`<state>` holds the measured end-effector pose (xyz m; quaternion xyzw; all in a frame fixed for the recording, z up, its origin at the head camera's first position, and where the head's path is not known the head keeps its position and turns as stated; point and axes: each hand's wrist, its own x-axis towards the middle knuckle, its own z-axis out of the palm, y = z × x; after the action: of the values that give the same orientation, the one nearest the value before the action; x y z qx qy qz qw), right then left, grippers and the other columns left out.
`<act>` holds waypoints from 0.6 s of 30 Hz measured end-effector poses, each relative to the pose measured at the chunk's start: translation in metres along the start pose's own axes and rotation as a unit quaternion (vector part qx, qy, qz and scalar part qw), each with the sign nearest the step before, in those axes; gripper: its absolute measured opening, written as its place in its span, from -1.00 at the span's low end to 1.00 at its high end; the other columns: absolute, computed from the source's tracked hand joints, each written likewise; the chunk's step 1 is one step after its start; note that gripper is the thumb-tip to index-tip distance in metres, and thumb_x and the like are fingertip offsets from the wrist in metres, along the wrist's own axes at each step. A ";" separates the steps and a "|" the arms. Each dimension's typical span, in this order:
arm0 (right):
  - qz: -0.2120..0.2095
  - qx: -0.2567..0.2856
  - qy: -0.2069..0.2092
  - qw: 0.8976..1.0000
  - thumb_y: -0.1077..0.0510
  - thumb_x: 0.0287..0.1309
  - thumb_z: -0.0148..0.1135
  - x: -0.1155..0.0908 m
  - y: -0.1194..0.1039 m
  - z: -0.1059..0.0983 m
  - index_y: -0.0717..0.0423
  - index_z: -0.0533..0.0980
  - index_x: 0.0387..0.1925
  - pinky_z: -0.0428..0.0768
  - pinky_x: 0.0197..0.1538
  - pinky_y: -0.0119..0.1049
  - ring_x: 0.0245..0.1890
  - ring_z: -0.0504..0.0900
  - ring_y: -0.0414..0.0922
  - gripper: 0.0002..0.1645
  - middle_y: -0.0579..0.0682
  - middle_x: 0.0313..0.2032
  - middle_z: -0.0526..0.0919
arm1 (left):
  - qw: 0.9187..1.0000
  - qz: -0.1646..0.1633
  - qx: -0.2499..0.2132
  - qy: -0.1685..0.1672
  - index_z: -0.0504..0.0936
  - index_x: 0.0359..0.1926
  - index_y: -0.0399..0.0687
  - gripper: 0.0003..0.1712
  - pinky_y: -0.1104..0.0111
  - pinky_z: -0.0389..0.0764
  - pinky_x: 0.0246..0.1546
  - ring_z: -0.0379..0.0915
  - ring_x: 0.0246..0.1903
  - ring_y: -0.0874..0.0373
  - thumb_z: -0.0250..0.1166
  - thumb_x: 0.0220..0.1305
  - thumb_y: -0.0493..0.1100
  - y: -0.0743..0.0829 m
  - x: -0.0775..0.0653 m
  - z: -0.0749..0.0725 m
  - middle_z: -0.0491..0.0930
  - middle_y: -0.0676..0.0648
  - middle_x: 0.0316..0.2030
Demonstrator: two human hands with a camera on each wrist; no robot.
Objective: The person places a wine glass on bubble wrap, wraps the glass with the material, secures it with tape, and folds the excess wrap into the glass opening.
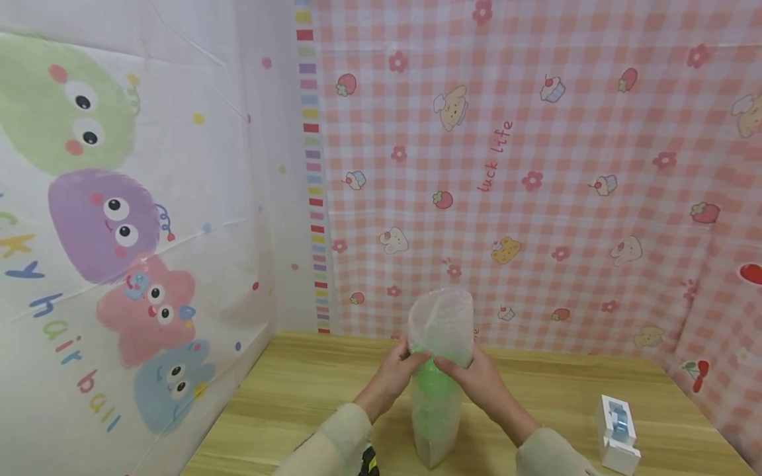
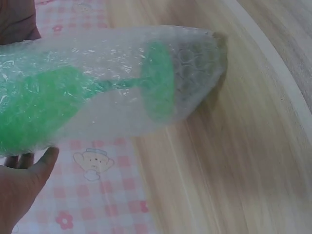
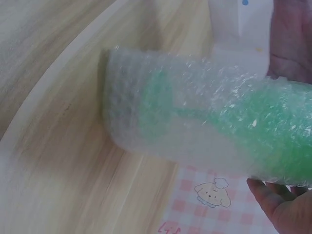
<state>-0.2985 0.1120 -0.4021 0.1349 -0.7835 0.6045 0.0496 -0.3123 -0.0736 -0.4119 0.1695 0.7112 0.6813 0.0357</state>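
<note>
A green stemmed glass (image 2: 41,105) shows through a clear bubble-wrap bag (image 1: 433,423). It stands upright over the table in the head view, its long body tapering at the bottom. My left hand (image 1: 393,371) grips the bag's left side, and my right hand (image 1: 479,378) holds the right side at the same height. Both thumbs lie across the near face, over the green bowl. In the right wrist view the glass's round foot (image 3: 157,106) and thin stem sit inside, with bubble wrap extending past the foot. Fingers behind the bag are mostly hidden.
A small white box (image 1: 619,456) with a blue item in its window stands at right on the wood-grain table (image 1: 536,410). Partly behind my left sleeve is a black and yellow object (image 1: 370,461). A pink checked cloth (image 1: 536,218) hangs behind, a printed white one (image 1: 178,231) at left.
</note>
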 end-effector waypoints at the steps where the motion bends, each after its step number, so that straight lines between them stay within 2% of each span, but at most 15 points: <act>1: -0.003 -0.003 -0.002 1.000 -0.07 0.20 0.38 -0.001 -0.001 0.000 0.14 0.32 0.32 0.58 0.11 0.01 0.13 0.56 0.09 -0.23 0.15 0.17 0.55 | 1.000 0.001 0.000 -0.002 0.31 0.45 -0.02 -0.34 -0.05 0.22 0.35 0.22 0.35 -0.08 0.17 0.42 0.06 0.001 0.000 0.000 0.38 -0.12 0.34; 4: -0.003 0.000 -0.011 1.000 -0.03 0.19 0.40 -0.002 -0.003 0.000 0.14 0.33 0.32 0.60 0.08 0.01 0.10 0.57 0.07 -0.25 0.15 0.15 0.56 | 1.000 -0.001 -0.001 -0.003 0.28 0.47 -0.03 -0.30 -0.04 0.17 0.38 0.16 0.38 -0.07 0.17 0.42 0.11 0.002 0.000 -0.002 0.33 -0.14 0.37; 7: 0.004 0.004 -0.031 1.000 0.02 0.12 0.46 -0.002 -0.006 0.000 0.07 0.37 0.30 0.62 0.05 -0.01 0.05 0.60 0.04 -0.24 0.10 0.10 0.59 | 1.000 0.000 0.013 -0.002 0.27 0.46 -0.06 -0.30 -0.05 0.28 0.32 0.26 0.32 -0.09 0.23 0.39 0.02 0.003 0.002 -0.003 0.37 -0.17 0.34; 12: -0.032 -0.023 -0.065 0.997 0.10 0.04 0.51 0.000 -0.010 0.003 0.08 0.34 0.32 0.63 0.01 -0.01 0.03 0.59 0.06 -0.17 0.11 0.09 0.57 | 1.000 0.009 0.024 0.011 0.45 0.30 -0.11 -0.42 0.02 0.42 0.21 0.41 0.16 -0.01 0.33 0.26 -0.20 0.005 0.006 -0.002 0.53 -0.09 0.16; 15: -0.051 -0.040 -0.068 0.996 0.09 0.07 0.50 0.001 -0.010 0.005 0.13 0.33 0.30 0.63 0.00 -0.02 0.02 0.59 0.07 -0.19 0.14 0.08 0.57 | 0.999 0.022 0.033 0.025 0.52 0.19 -0.14 -0.49 0.05 0.46 0.17 0.46 0.09 0.02 0.37 0.20 -0.29 0.007 0.007 0.000 0.59 -0.06 0.08; 18: -0.047 -0.041 -0.063 0.996 0.06 0.13 0.45 0.001 -0.007 0.006 0.12 0.35 0.29 0.62 0.02 -0.04 0.03 0.59 0.05 -0.25 0.12 0.06 0.58 | 0.998 0.029 0.043 0.034 0.55 0.15 -0.15 -0.53 0.08 0.51 0.12 0.50 0.03 0.04 0.37 0.20 -0.33 0.007 0.008 0.003 0.62 -0.06 0.02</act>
<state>-0.2969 0.1046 -0.3964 0.2072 -0.8018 0.5595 0.0345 -0.3171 -0.0687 -0.4034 0.1683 0.7354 0.6562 -0.0160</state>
